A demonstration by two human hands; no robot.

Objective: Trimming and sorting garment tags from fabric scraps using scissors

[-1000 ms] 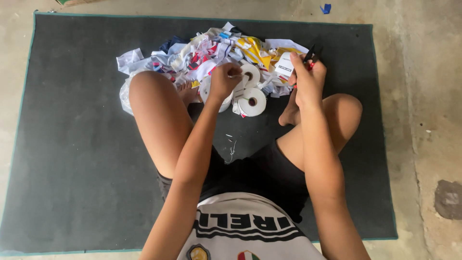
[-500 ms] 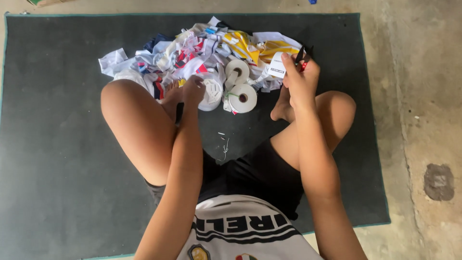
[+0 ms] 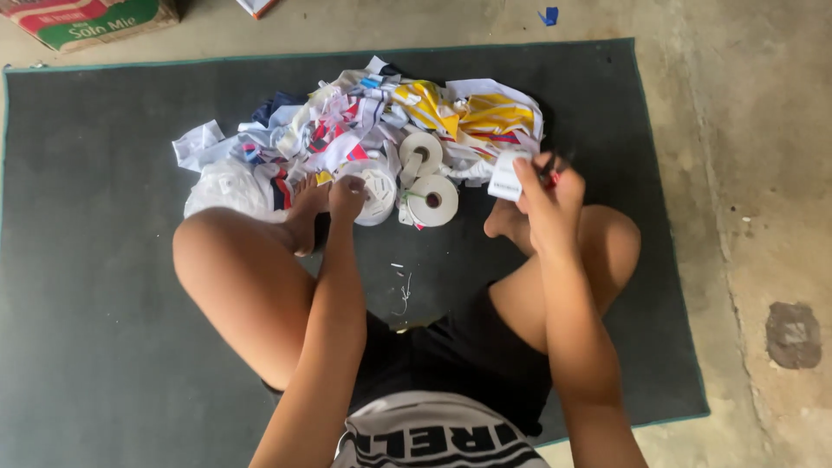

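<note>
The left hand point(image 3: 347, 195) is closed, fingers together, at the near edge of a white tape roll point(image 3: 374, 186); whether the roll is gripped or only touched cannot be told. The right hand point(image 3: 546, 204) is clamped on a small white label point(image 3: 504, 178), pinched at the fingertips, with a dark tool with a red part point(image 3: 551, 178) held in the same hand. The tool's kind cannot be told; it may be scissors.

Two more white rolls point(image 3: 423, 152) lie just beside the first, one behind point(image 3: 432, 199) the other, between the two hands. Behind the rolls a pile of cloth scraps point(image 3: 390, 121), white, yellow, red and blue, is heaped on a dark mat point(image 3: 104, 303). The mat is laid on a concrete floor point(image 3: 745, 173). A person is seated cross-legged on the mat, with the bare feet close to the pile. A white plastic bag point(image 3: 221, 186) lies at the left of the pile. A cardboard box point(image 3: 87, 17) stands beyond the mat's far left corner.

For good handling, it is judged that the label should be kept pinched near one edge so that its face stays clear of the tool. The tool's tip should be kept pointed away from the fingers and the nearby foot. The roll should be steadied flat on the mat before any tape is drawn from it, so that it does not roll into the scraps.
</note>
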